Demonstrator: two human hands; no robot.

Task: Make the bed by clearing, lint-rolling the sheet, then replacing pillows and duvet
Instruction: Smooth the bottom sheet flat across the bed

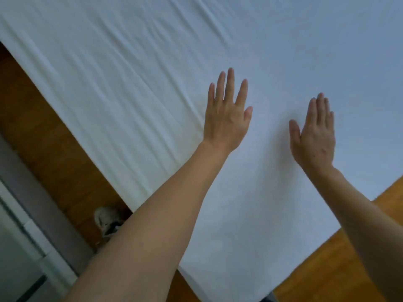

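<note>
**Both palms flat above a bare white sheet**

We saw the white sheet spread across most of the head view, running from the upper left down to a corner of the bed near the bottom middle. Both of our hands reached out over it, well apart from each other. The left hand had its fingers straight and slightly spread, palm down, holding nothing. The right hand had its fingers straight and close together, thumb out to the side, also holding nothing. We could not tell whether either palm pressed the cloth or hovered just above it. The sheet lay smooth under and around the hands, while long creases ran across its left part.

Wooden floor showed along the left edge of the bed and again at the lower right. A grey strip and a pale panel stood at the far lower left; we could not make out what they belonged to. A small pale object with a dark patch lay on the floor by the bed's edge, partly hidden behind our left forearm and too blurred to name.
</note>
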